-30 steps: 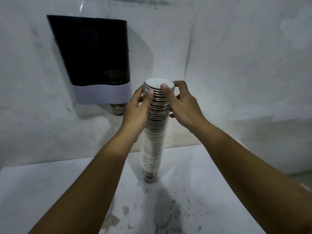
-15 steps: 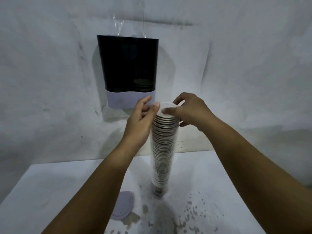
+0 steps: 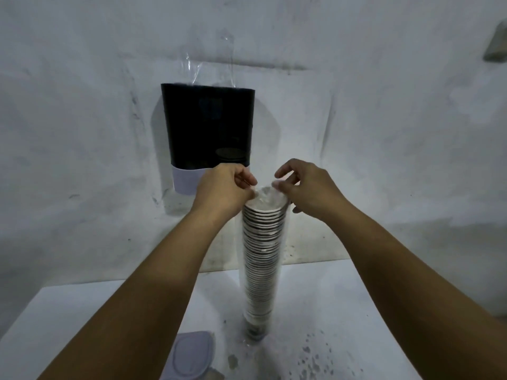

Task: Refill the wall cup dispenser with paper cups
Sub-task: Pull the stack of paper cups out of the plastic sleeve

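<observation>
A tall stack of paper cups (image 3: 262, 259) in a clear plastic sleeve stands upright on the white table (image 3: 82, 311). My left hand (image 3: 225, 190) and my right hand (image 3: 307, 190) are at the top of the stack, one on each side. Each pinches the plastic wrap at the stack's top rim. On the wall behind hangs the cup dispenser (image 3: 208, 127), a dark see-through body with a pale lower band; a few cups show faintly inside it, low on the right.
A pale lid-like plastic piece (image 3: 192, 355) lies on the table at the front left of the stack. Dark specks and stains mark the table around the stack's foot. The white wall is close behind.
My fingers have shifted from gripping the sides of the stack's top to pinching the wrap over its rim. The view has panned left and up, so the dispenser now sits nearer the middle.
</observation>
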